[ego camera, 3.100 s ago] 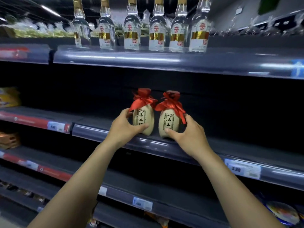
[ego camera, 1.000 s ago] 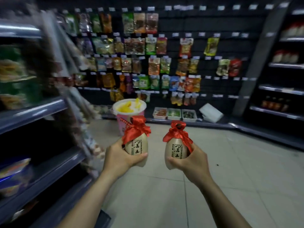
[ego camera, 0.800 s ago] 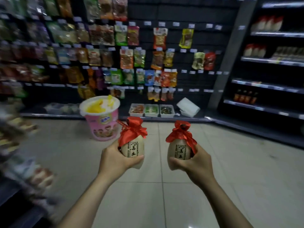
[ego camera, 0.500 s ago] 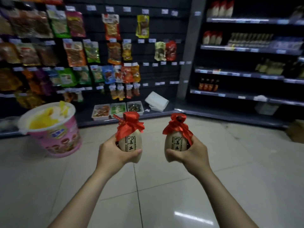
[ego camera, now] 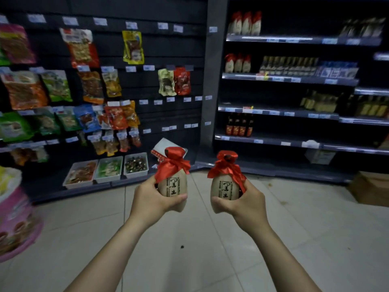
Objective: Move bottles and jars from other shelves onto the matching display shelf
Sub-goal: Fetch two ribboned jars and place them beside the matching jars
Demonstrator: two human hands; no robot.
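Note:
I hold two small beige jars with red cloth tops in front of me, above the tiled floor. My left hand (ego camera: 150, 202) grips the left jar (ego camera: 173, 182) and my right hand (ego camera: 245, 204) grips the right jar (ego camera: 225, 184). Both stand upright, a little apart. Far ahead on the right, a dark shelf unit carries matching red-topped jars: three on the top shelf (ego camera: 245, 23) and three on the shelf below (ego camera: 236, 63).
Snack packets (ego camera: 84, 49) hang on a dark wall at the left, with white bins (ego camera: 107, 168) at its foot. A pink display tub (ego camera: 14, 220) stands at the left edge. Dark bottles (ego camera: 239, 126) fill lower shelves; a cardboard box (ego camera: 370, 189) sits at right.
The view has swung right, away from the shelf where I took the jars, across the snack wall toward the shelf unit. Both jars stay in my hands.

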